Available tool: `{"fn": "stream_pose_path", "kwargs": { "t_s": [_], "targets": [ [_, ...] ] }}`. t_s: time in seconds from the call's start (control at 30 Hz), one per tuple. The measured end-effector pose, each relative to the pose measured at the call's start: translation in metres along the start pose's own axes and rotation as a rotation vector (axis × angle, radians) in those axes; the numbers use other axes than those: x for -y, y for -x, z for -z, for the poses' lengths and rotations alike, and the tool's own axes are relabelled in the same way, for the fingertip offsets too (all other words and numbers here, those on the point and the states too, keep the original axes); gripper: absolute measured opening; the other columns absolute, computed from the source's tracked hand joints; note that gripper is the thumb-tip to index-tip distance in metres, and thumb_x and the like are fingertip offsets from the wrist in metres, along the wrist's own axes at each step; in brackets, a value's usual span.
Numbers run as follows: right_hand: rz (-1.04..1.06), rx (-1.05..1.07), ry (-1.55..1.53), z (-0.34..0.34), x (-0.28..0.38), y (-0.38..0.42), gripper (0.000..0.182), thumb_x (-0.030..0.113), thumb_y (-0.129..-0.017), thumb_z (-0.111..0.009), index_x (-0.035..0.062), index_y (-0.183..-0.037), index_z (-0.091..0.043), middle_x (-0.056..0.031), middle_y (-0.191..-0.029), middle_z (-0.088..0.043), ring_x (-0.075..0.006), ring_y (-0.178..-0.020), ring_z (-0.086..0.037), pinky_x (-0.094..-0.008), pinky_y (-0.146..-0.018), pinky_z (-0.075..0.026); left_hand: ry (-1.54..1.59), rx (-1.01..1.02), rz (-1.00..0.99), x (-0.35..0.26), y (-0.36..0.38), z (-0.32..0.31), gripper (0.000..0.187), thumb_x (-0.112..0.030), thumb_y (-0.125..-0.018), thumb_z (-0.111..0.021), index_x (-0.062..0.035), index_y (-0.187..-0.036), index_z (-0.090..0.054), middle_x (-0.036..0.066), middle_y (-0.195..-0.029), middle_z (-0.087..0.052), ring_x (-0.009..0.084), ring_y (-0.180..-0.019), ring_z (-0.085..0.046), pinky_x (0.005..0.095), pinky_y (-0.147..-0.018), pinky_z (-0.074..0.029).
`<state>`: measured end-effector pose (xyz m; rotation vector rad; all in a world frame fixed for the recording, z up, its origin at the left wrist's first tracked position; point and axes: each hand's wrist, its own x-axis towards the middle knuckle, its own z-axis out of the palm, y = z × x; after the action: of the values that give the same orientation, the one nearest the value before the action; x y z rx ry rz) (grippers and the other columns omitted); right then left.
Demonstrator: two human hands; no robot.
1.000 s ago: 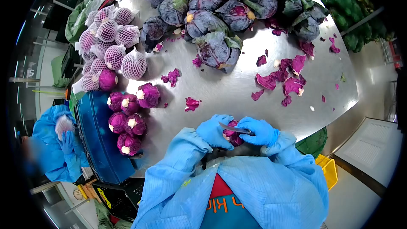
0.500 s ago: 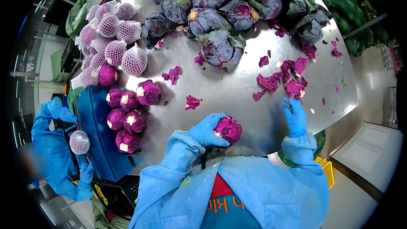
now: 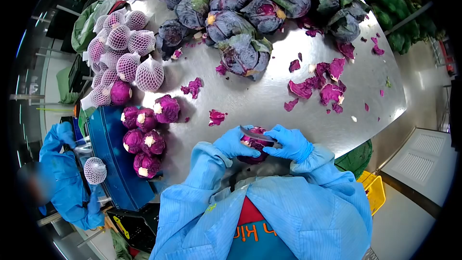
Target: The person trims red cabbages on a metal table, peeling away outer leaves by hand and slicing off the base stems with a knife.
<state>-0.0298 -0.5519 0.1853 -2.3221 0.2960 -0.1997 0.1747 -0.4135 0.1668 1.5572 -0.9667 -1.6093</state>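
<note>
My gloved left hand [image 3: 233, 142] is closed around the left side of a peeled red cabbage [image 3: 255, 157] near the front edge of the steel table [image 3: 216, 96]. In my gloved right hand [image 3: 290, 144] is a knife, its curved blade [image 3: 258, 136] lying across the top of the cabbage. The handle is hidden in my fingers. To the left sits a cluster of trimmed red cabbages [image 3: 153, 142] with pale cut stems. Torn purple leaves [image 3: 303, 89] lie further back on the right, with a smaller scrap [image 3: 217, 117] just beyond my left hand.
Untrimmed cabbages [image 3: 243, 57] pile up at the back, and net-wrapped ones [image 3: 149, 75] at the back left. A blue bin [image 3: 113, 163] stands at the left edge. Beyond it is a person in blue [image 3: 65, 178] by a netted cabbage [image 3: 95, 170]. A yellow container [image 3: 374, 193] sits lower right.
My right hand has come left from beside the leaf pile to the cabbage, bringing the knife blade over it. My left hand keeps its hold on the cabbage.
</note>
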Motion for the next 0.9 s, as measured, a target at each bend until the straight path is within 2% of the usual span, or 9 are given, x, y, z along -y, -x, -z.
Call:
{"fn": "stream_pose_path", "kwargs": {
  "t_s": [0.1, 0.43, 0.53, 0.6, 0.63, 0.73, 0.77, 0.83, 0.9],
  "targets": [
    [0.147, 0.005, 0.084, 0.003, -0.010, -0.007, 0.039, 0.038, -0.082, -0.065, 0.0162, -0.113, -0.058, -0.0044, -0.088, -0.056, -0.0252, -0.068, -0.060, -0.0366, -0.051, -0.048, 0.037, 0.101, 0.141, -0.029, -0.003, 0.004, 0.077, -0.021, -0.060, -0.087, -0.0034, -0.127, -0.054, 0.008, -0.116, -0.063, 0.0191, -0.105, -0.059, 0.0341, -0.095, -0.045],
    [0.441, -0.001, 0.447, 0.004, -0.034, -0.018, 0.026, 0.027, -0.081, -0.063, 0.0150, -0.104, -0.061, -0.0059, -0.070, -0.056, -0.0238, -0.058, -0.060, -0.0374, -0.046, -0.047, 0.012, -0.014, 0.177, -0.007, -0.009, 0.002, 0.075, -0.028, -0.066, -0.086, -0.0013, -0.128, -0.054, 0.010, -0.118, -0.063, 0.0187, -0.107, -0.059, 0.0325, -0.097, -0.044],
    [0.332, 0.091, 0.380, 0.015, -0.035, -0.034, 0.021, 0.027, -0.079, -0.063, 0.0159, -0.097, -0.065, -0.0069, -0.070, -0.059, -0.0239, -0.059, -0.062, -0.0391, -0.047, -0.048, -0.053, -0.005, 0.134, -0.025, -0.003, -0.002, 0.073, -0.026, -0.065, -0.086, -0.0034, -0.127, -0.055, 0.009, -0.115, -0.064, 0.0183, -0.104, -0.060, 0.0325, -0.094, -0.046],
    [-0.011, 0.123, 0.595, 0.020, -0.045, -0.050, 0.018, 0.030, -0.080, -0.062, 0.0157, -0.090, -0.067, -0.0089, -0.072, -0.063, -0.0278, -0.062, -0.064, -0.0422, -0.050, -0.049, -0.117, 0.025, 0.107, -0.028, -0.002, -0.003, 0.083, -0.033, -0.058, -0.088, -0.0005, -0.126, -0.055, 0.014, -0.115, -0.062, 0.0243, -0.105, -0.060, 0.0343, -0.095, -0.046],
    [-0.124, -0.113, 0.321, 0.036, -0.053, -0.059, 0.022, 0.035, -0.083, -0.061, 0.0141, -0.086, -0.067, -0.0117, -0.076, -0.065, -0.0329, -0.068, -0.065, -0.0443, -0.056, -0.051, -0.303, 0.025, 0.057, -0.034, 0.000, -0.004, 0.087, -0.035, -0.055, -0.088, 0.0005, -0.126, -0.054, 0.016, -0.116, -0.061, 0.0264, -0.107, -0.059, 0.0350, -0.097, -0.045],
    [-0.689, -0.380, 0.372, 0.052, -0.122, -0.056, 0.061, 0.042, -0.089, -0.059, 0.0127, -0.139, -0.041, -0.0170, -0.086, -0.066, -0.0356, -0.074, -0.065, -0.0437, -0.063, -0.050, -0.294, -0.037, 0.052, -0.034, 0.010, -0.005, 0.093, -0.039, -0.052, -0.088, 0.0019, -0.127, -0.052, 0.018, -0.121, -0.057, 0.0299, -0.114, -0.055, 0.0363, -0.101, -0.041],
    [-0.744, -0.384, 0.301, 0.066, -0.103, -0.055, 0.062, 0.040, -0.087, -0.064, 0.0095, -0.138, -0.044, -0.0133, -0.086, -0.067, -0.0298, -0.071, -0.065, -0.0401, -0.064, -0.051, -0.227, -0.036, 0.076, -0.036, 0.013, -0.004, 0.094, -0.038, -0.052, -0.088, 0.0018, -0.128, -0.051, 0.019, -0.122, -0.056, 0.0301, -0.114, -0.054, 0.0365, -0.102, -0.041],
    [-0.497, -0.441, -0.139, 0.049, -0.118, -0.038, 0.060, 0.038, -0.084, -0.070, 0.0098, -0.134, -0.051, -0.0110, -0.087, -0.067, -0.0228, -0.072, -0.064, -0.0354, -0.067, -0.052, -0.223, -0.102, -0.015, -0.020, 0.015, -0.006, 0.091, -0.040, -0.052, -0.085, 0.0006, -0.126, -0.052, 0.019, -0.119, -0.057, 0.0324, -0.111, -0.055, 0.0376, -0.099, -0.042],
    [-0.513, -0.131, -0.359, 0.034, -0.087, -0.030, 0.061, 0.042, -0.078, -0.074, 0.0101, -0.128, -0.057, -0.0105, -0.092, -0.067, -0.0185, -0.078, -0.062, -0.0320, -0.072, -0.051, -0.220, -0.132, -0.076, -0.013, 0.016, -0.010, 0.089, -0.040, -0.051, -0.084, -0.0004, -0.124, -0.053, 0.020, -0.117, -0.057, 0.0336, -0.108, -0.056, 0.0383, -0.098, -0.043]
  ]
}}
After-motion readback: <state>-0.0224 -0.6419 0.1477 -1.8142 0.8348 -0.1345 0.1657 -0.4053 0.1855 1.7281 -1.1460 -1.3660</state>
